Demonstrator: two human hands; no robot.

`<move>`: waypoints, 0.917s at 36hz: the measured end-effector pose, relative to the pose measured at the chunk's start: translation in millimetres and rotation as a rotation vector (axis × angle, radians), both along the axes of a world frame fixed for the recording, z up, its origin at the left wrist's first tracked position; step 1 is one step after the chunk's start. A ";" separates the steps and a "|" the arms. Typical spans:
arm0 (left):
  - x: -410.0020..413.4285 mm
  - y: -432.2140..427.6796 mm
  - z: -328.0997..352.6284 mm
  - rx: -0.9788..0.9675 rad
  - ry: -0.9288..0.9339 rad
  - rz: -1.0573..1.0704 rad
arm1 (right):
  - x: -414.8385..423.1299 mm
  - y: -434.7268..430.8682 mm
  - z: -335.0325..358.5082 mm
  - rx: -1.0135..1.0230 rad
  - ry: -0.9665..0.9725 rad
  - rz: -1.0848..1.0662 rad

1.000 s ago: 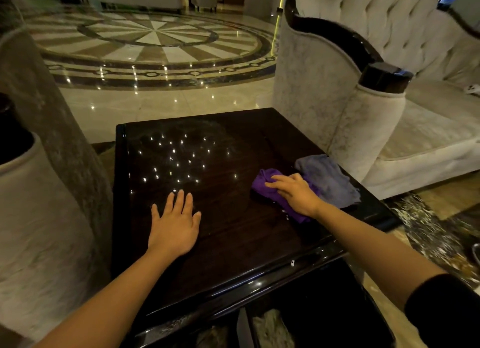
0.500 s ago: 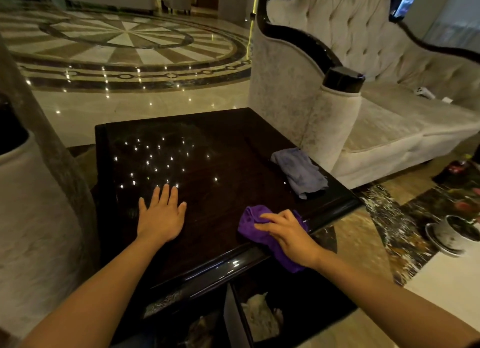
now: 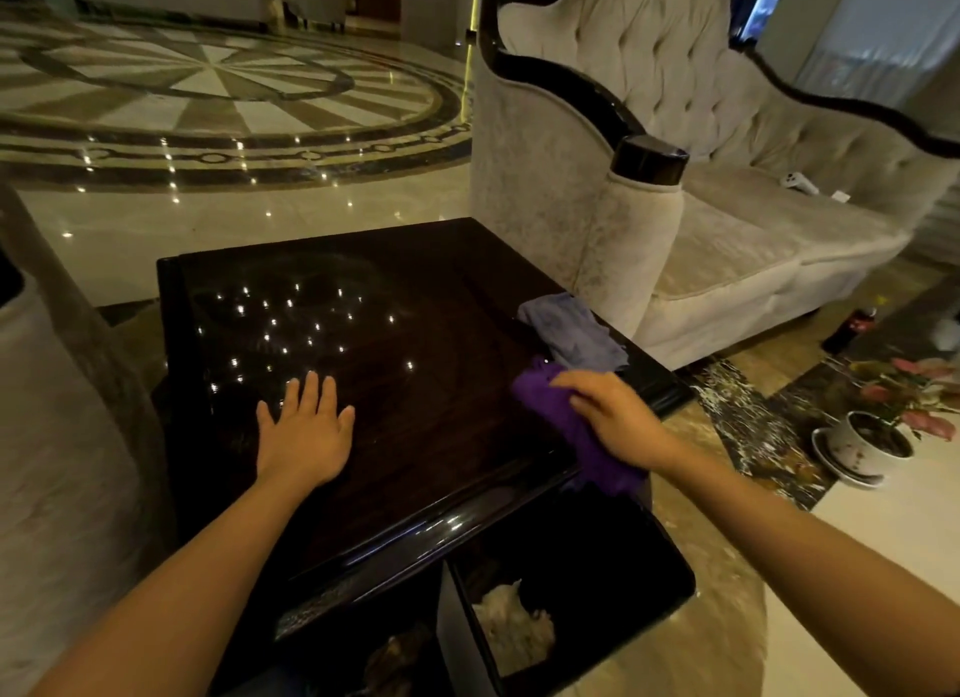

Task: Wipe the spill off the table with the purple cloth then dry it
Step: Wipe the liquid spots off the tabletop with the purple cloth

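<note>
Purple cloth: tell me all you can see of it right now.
The purple cloth is a soft, bunched fabric, deep violet, lying crumpled on the dark glossy table near its right front edge. The right hand presses on it from above, covering its middle; one end trails past the table's edge. Its far tip nearly meets the grey cloth; contact is unclear.

Glossy dark wood table [image 3: 415, 436], soft purple cloth [image 3: 566, 415], velvety tufted sofa [image 3: 727, 228]

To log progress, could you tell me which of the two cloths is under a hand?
The purple cloth, under the right hand at the table's near-right edge; the grey cloth lies untouched behind it.
</note>
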State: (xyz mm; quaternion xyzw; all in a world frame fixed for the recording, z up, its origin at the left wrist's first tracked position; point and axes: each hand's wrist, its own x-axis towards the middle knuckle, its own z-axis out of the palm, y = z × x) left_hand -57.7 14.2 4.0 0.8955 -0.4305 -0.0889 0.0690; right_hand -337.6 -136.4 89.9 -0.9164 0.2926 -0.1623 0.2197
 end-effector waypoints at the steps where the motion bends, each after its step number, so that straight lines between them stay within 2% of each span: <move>1: -0.3 -0.1 0.8 0.001 0.002 -0.002 | 7.5 -9.3 3.8 0.026 -0.011 -0.048; 7: 0.1 -0.2 3.8 0.005 0.010 -0.003 | 58.5 -56.5 2.4 0.078 0.076 -0.195; 15: -2.5 -1.4 6.9 0.012 0.019 0.001 | 100.3 -92.5 -21.7 0.042 0.507 -0.258; 23: -3.4 -1.0 5.7 0.014 0.013 -0.003 | 84.2 -82.2 -40.2 -0.090 0.454 -0.332; 29: -1.7 -0.2 3.4 0.013 0.016 -0.010 | 69.3 -59.0 -40.6 -0.091 0.451 -0.401; 33: -3.8 1.1 2.6 -0.009 0.032 -0.012 | 48.7 -34.0 -40.3 -0.019 0.426 -0.429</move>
